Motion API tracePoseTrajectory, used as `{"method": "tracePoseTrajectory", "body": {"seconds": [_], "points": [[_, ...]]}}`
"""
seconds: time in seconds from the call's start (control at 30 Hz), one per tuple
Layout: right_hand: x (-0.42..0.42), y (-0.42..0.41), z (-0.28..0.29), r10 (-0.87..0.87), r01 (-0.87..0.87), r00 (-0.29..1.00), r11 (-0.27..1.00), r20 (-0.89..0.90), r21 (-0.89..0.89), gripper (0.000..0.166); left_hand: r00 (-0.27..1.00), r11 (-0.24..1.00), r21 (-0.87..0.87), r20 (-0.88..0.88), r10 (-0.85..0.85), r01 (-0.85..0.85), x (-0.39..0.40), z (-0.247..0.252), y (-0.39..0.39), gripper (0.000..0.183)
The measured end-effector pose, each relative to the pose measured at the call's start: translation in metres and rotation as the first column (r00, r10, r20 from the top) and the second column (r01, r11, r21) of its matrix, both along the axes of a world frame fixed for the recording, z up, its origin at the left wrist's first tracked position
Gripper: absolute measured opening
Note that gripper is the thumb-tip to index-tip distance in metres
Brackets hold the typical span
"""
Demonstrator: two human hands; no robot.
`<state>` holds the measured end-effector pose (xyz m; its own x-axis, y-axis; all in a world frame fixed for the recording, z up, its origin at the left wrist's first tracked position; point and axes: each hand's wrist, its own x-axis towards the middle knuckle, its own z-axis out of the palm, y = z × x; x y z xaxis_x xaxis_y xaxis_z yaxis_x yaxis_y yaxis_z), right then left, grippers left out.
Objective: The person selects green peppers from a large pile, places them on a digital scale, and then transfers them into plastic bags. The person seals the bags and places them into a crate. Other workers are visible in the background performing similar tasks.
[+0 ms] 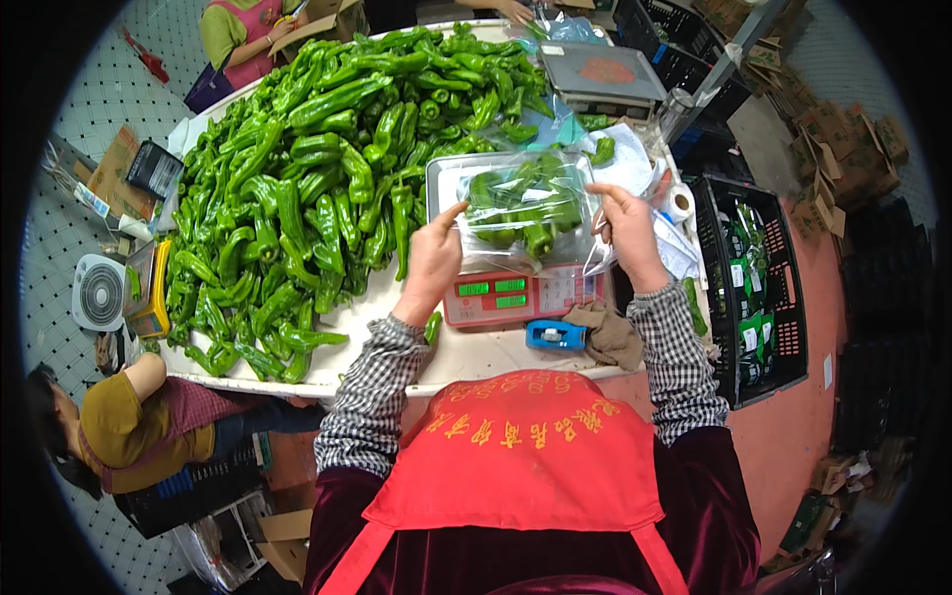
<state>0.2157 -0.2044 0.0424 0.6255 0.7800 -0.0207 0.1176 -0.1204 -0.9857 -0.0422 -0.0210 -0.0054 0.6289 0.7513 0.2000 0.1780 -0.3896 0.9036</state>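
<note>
A clear plastic bag of green peppers lies on the metal pan of a red digital scale with lit green displays. My left hand is at the bag's left side, its index finger touching the plastic; whether it grips the film is unclear. At the right end, my right hand pinches the bag's loose plastic between thumb and fingers. To the left of the scale spreads a big heap of loose green peppers. A blue tape dispenser and a brown cloth sit just below the scale.
A second scale stands at the back right, near a metal post. Right of the table is a black crate of packed bags. A tape roll lies by the right edge. Co-workers stand at the left and far side.
</note>
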Motion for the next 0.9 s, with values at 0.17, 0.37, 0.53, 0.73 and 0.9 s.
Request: {"method": "tracePoseTrajectory", "body": {"seconds": [0.17, 0.37, 0.53, 0.73, 0.9], "points": [[-0.037, -0.027, 0.106, 0.006, -0.069, 0.985, 0.931, 0.174, 0.359, 0.032, 0.939, 0.966, -0.24, 0.343, -0.012, 0.1, -0.027, 0.15, -0.03, 0.038], [-0.017, -0.016, 0.085, 0.118, -0.03, 0.965, 0.936, -0.233, 0.349, 0.03, 0.963, 0.89, -0.434, 0.27, -0.024, 0.143, -0.012, 0.165, -0.014, 0.036], [-0.018, 0.007, 0.091, -0.025, 0.027, 1.0, 0.89, -0.011, 0.456, 0.03, 0.916, 0.982, -0.164, 0.4, -0.021, 0.095, -0.002, 0.158, -0.007, 0.032], [-0.01, -0.026, -0.023, -0.161, 0.111, 0.952, 0.975, 0.261, 0.195, 0.034, 0.985, 0.996, 0.078, 0.167, 0.039, -0.053, -0.012, 0.033, -0.036, 0.043], [-0.045, -0.064, -0.089, -0.097, 0.155, 0.95, 0.971, 0.297, -0.181, 0.049, 0.977, 0.983, 0.027, -0.104, 0.185, -0.183, -0.032, -0.054, -0.067, 0.061]]}}
